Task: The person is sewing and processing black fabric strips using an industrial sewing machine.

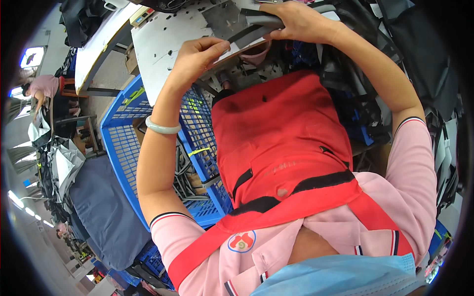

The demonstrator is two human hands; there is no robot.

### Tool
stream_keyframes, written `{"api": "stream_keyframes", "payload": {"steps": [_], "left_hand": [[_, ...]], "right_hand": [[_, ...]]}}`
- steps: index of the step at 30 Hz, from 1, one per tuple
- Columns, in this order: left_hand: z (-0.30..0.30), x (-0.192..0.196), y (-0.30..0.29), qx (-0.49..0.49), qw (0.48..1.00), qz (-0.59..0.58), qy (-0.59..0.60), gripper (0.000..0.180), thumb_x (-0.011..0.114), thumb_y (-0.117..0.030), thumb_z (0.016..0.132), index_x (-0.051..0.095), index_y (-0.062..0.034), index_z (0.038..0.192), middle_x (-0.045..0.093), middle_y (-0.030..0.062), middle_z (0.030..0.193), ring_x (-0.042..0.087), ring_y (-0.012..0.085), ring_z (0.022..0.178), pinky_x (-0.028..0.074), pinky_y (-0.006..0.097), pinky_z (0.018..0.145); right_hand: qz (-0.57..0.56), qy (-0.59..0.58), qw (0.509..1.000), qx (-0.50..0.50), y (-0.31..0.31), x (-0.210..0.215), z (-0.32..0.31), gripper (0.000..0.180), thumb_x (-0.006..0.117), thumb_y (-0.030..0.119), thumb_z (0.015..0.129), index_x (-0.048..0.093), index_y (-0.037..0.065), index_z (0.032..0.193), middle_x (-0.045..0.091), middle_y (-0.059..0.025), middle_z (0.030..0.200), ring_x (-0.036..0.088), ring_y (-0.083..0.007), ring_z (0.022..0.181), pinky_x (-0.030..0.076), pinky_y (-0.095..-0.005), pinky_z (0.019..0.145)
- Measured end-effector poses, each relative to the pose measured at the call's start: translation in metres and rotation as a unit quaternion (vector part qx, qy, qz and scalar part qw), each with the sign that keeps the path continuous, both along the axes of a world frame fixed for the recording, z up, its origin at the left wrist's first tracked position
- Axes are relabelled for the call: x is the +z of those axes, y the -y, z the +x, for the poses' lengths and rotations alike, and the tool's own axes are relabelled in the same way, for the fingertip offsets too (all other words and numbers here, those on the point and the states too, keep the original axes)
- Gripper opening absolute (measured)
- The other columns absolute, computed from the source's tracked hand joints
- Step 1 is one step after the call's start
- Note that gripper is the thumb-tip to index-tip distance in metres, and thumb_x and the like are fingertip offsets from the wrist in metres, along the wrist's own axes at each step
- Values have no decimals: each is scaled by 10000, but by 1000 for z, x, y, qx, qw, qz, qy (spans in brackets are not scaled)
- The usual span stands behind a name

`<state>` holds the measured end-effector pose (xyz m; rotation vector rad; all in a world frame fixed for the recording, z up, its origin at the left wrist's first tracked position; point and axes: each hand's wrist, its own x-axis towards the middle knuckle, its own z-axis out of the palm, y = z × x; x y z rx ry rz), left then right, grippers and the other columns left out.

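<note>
A dark grey and black strip of material point(251, 35), apparently fabric, lies slantwise across the front edge of the white worktable point(155, 54). My right hand point(298, 23) is wrapped over its thicker, folded part, with the thumb underneath and the fingertips partly hidden. At the strip's left end, thumb and fingers of my left hand point(201, 55) are pinched together. The small part between those fingertips is hard to see. A pale bangle point(163, 126) circles my left wrist. Both arms are raised over the red apron point(276, 133) on my lap.
A blue plastic basket point(116, 135) containing dark frame-like pieces stands at my left. Black scraps dot the tabletop, near a small scale-like device point(141, 16). Dark sheet material point(419, 54) hangs or lies at the right. Another person point(45, 89) bends over at far left.
</note>
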<state>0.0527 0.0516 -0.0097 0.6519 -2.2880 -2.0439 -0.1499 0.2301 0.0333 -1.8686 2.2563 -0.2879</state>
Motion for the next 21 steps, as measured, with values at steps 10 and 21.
{"api": "stream_keyframes", "payload": {"steps": [10,21], "left_hand": [[-39,5,21,99,976,-168,-100,271,720,-234,858,731,20,954,603,-4,674,478,48,566,370,207,502],[-56,9,34,90,981,-132,-112,246,678,-224,904,717,7,977,556,-30,685,442,40,589,318,205,529]], "right_hand": [[-98,33,995,-17,20,8,-34,586,742,346,767,570,-48,1165,644,-289,1005,622,-418,986,491,-449,837],[-114,29,993,-19,32,9,-52,682,761,378,737,559,-71,1209,655,-280,987,638,-390,958,491,-427,820]]}}
